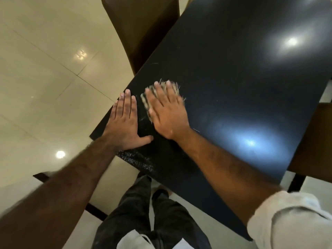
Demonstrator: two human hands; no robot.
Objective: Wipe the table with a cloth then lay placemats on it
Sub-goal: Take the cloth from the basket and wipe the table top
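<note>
The person's right hand (168, 112) lies flat on the cloth (145, 102), fingers straight and spread. It presses the cloth onto the dark table (233, 78) and does not clench it. Only a striped strip and a frayed fringe of the cloth show past the fingers. The left hand (124, 123) is also flat and holds nothing, resting on the tabletop just beside the cloth with its outer side along the left edge, near the corner. The likeliest slip comes from that flat press. With nothing curled round the cloth, a quick stroke could let the palm slide over the fabric and leave it bunched behind, or skip patches. The cloth sits close to the left edge, so a stroke that way may push it, and any crumbs, off onto the pale tiled floor (45, 69). A speckled patch (136, 159) on the near edge and faint light streaks beside the hands look unwiped (whether they are dust or scratches cannot be told), and short strokes could miss them. The bracing left hand also covers a stretch that will need its own pass. For room, the broad glossy surface ahead and to the right looks open and gives long strokes. A brown chair (143, 29) stands against the far-left edge and another chair (312, 141) at the right edge, and the person's legs (136, 203) stand right by the near corner. No placemats are in view, so the wiping step appears to be the one in hand.
</note>
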